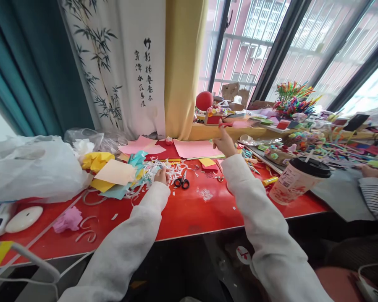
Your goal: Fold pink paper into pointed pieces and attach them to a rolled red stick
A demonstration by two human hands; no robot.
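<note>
My left hand (162,176) is closed in a pinch at the edge of a pile of shredded white and teal paper strips (173,167). What sits between its fingertips is too small to make out. Black-handled scissors (182,181) lie just to its right, apart from it. My right hand (226,142) is raised above the table near the window ledge, index finger stretched up and thumb apart. A blurred red and pink shape (237,124) shows by that fingertip; whether they touch I cannot tell. Below lie pink paper sheets (195,149) and yellow and red paper squares (208,165).
A lidded drink cup (297,180) stands on the red table (195,214) at right. Beyond it shows another person's hand (373,172). White plastic bags (34,167) fill the left. The window ledge holds a red balloon (204,100) and bunches of colourful pipe cleaners (294,100).
</note>
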